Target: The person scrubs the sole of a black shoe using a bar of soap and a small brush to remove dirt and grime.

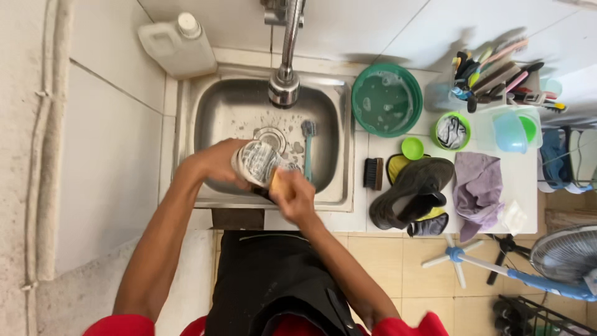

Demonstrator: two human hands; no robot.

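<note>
The left hand is gripping a pale shoe sole-up over the sink; the right hand, at its five o'clock, is pressing a yellow sponge against it.

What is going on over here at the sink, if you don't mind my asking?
A person is cleaning a shoe over the steel sink. The left hand holds the shoe sole-up, and the right hand presses a yellow sponge against it. A teal brush lies in the basin under the tap. On the counter to the right sit a dark shoe, a small black brush, a green basin with soapy water and a purple cloth.
</note>
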